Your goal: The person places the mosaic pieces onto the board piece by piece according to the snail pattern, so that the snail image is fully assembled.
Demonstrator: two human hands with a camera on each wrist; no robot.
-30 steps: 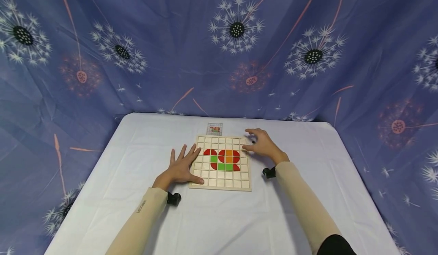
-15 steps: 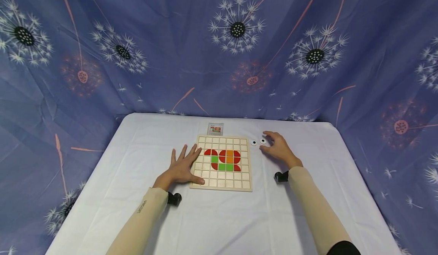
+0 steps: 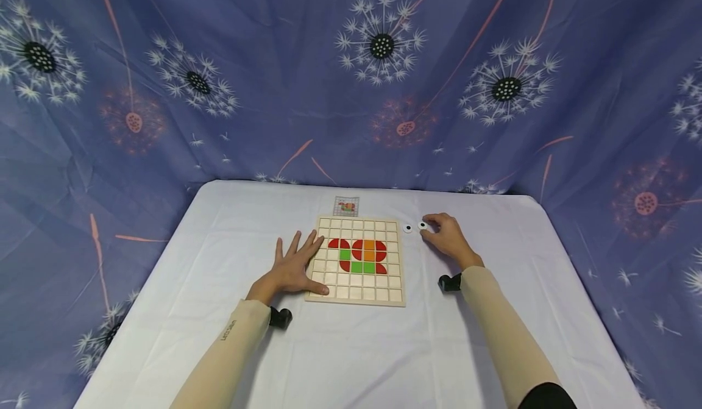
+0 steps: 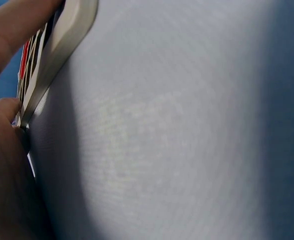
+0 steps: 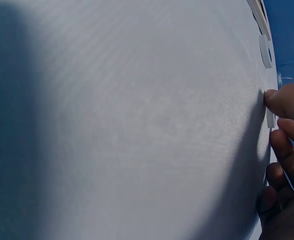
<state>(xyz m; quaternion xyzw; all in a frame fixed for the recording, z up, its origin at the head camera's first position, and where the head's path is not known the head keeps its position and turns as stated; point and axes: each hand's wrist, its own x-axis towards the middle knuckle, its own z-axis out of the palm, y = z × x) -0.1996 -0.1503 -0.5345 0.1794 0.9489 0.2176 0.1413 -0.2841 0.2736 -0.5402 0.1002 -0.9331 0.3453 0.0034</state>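
A square wooden grid board (image 3: 359,296) lies on the white table, with red, green and orange pieces forming a figure in its middle. My left hand (image 3: 290,270) rests on its left edge, fingers spread, thumb on the lower left corner. To the right of the board, my right hand (image 3: 451,238) pinches a round white disc with a black dot (image 3: 422,225) between thumb and fingertips, at the table surface. In the right wrist view, part of this disc (image 5: 271,119) shows between thumb and finger. A second such disc (image 3: 407,228) lies between it and the board.
Behind the board lies a small card (image 3: 346,206) printed with a similar coloured figure on a grid. A blue cloth with dandelion prints (image 3: 307,80) hangs behind the white-covered table (image 3: 362,360).
My right hand has moved right, away from the board's edge, uncovering both discs, and its fingertips have closed on the farther one. The left hand has stayed on the board.
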